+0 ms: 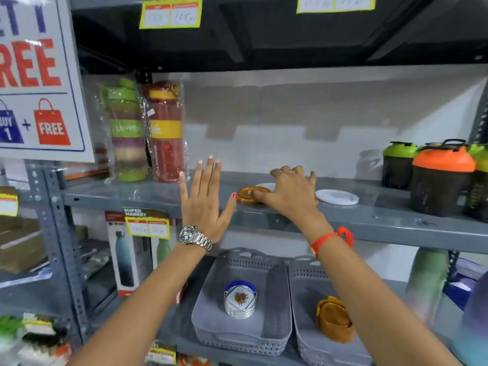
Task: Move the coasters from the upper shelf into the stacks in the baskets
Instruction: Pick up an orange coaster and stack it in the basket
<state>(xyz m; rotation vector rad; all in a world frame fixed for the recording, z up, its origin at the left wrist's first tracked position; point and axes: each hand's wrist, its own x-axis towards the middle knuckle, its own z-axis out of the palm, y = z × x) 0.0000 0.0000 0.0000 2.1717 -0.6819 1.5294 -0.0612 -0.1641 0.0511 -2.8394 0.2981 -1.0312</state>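
Now the right hand is closing its fingers over the orange coaster while the left hand is hovering spread; a hasty pull could be pushing the white coaster off the upper shelf.

The upper shelf looks like grey painted metal with a dull, slightly scuffed sheen. The brown coaster on it appears to be glossy, smooth plastic, and the white coaster looks matt. The two grey baskets are perforated matt plastic. The wristwatch is polished metal. The wrapped bottles sit in shiny, crinkled clear film.
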